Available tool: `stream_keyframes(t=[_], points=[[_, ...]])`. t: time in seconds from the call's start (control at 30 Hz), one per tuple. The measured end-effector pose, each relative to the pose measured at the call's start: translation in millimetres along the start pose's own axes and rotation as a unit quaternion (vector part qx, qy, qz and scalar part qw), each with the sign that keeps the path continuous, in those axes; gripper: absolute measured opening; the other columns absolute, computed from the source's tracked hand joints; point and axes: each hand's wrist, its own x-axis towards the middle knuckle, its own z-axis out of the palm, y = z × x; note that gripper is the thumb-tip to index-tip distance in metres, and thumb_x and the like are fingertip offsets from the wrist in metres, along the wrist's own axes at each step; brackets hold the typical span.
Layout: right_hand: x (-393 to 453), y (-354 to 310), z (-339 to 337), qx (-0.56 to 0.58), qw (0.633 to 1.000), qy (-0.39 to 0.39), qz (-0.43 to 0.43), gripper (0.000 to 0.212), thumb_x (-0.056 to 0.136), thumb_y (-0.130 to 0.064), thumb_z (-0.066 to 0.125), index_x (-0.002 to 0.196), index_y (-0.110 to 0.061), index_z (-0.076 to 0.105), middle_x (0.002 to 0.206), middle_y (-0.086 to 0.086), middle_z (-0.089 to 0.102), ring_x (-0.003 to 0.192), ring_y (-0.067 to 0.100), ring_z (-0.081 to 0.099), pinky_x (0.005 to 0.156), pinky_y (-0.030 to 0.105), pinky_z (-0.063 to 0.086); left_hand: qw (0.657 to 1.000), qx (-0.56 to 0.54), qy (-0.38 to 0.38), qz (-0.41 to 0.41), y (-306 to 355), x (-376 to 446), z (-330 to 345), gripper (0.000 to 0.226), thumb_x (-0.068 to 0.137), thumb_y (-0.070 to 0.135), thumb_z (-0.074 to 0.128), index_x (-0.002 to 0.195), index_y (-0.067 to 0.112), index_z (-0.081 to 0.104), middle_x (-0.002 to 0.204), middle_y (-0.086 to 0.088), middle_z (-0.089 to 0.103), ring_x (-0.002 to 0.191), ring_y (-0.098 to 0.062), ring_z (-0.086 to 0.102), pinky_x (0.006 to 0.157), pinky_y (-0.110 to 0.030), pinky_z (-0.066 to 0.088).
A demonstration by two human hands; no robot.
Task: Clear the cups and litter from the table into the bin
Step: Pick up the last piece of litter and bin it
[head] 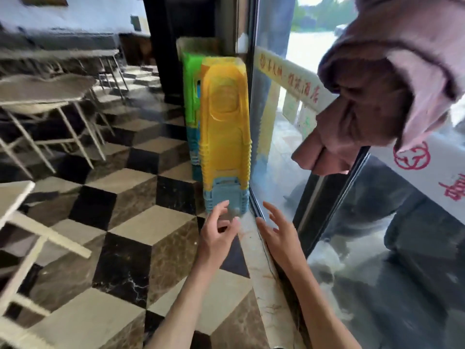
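Note:
No cup, litter or bin shows in this blurred head view. My left hand [218,230] reaches forward with fingers spread and holds nothing; its fingertips are level with the top of a tall stack of plastic stools [226,127], yellow with blue ones nearest me. My right hand [279,231] is open too, fingers apart, beside the stack next to the glass wall [281,152]. Neither hand visibly touches the stools.
A second stack of green and blue stools [191,96] stands behind the first. White folding tables [42,96] stand at the left, and a white table corner [15,195] is near left. The floor has checkered tiles. A pink cloth [372,102] hangs at upper right.

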Motion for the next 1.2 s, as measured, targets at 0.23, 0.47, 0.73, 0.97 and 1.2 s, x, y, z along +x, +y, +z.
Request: stream_keyframes(t=[0.23,0.47,0.73,0.97,1.2], points=[[-22,-90,20,0.022,0.993,-0.065,-0.091,0.066,0.087,-0.053,0.056,0.147,-0.028,0.043,0.152,-0.005,0.047,0.140,0.010,0.042,0.117,0.041,0.037,0.993,0.038,0.107,0.035,58,-42,-87,0.054,0.075,0.069,0.056,0.126,0.069,0.039,0.140,0.019,0.040,0.127,-0.008,0.046,0.092,-0.026,0.043],[-80,-148,79,0.042,0.956,-0.217,-0.194,0.072,0.085,-0.058,0.055,0.150,-0.032,0.037,0.157,-0.008,0.040,0.144,0.007,0.035,0.120,0.041,0.033,0.958,0.069,0.279,0.022,84,-153,-175,0.052,0.078,0.069,0.055,0.123,0.079,0.031,0.142,0.025,0.034,0.131,-0.001,0.037,0.097,-0.028,0.040],[-241,-216,199,0.074,0.851,-0.427,-0.299,0.062,0.095,-0.040,0.059,0.151,-0.032,0.033,0.158,-0.007,0.037,0.145,0.012,0.035,0.116,0.029,0.029,0.868,0.090,0.489,-0.013,95,-365,-283,0.069,0.078,0.069,0.057,0.142,0.052,0.039,0.151,0.021,0.036,0.127,0.012,0.042,0.097,-0.017,0.041],[-468,-275,300,0.086,0.721,-0.586,-0.360,0.063,0.095,-0.040,0.057,0.152,-0.026,0.033,0.153,-0.008,0.038,0.144,0.016,0.038,0.109,0.015,0.032,0.740,0.119,0.660,-0.055,103,-609,-376,0.059,0.076,0.073,0.059,0.131,0.065,0.038,0.147,0.028,0.038,0.130,0.009,0.039,0.100,-0.023,0.036],[-723,-308,363,0.100,0.622,-0.685,-0.366,0.063,0.096,-0.043,0.055,0.152,-0.026,0.032,0.158,-0.003,0.039,0.145,0.014,0.036,0.117,0.030,0.029,0.599,0.124,0.786,-0.090,108,-869,-420,0.045,0.083,0.053,0.069,0.118,0.069,0.046,0.136,0.023,0.050,0.128,-0.014,0.053,0.108,-0.046,0.047]])
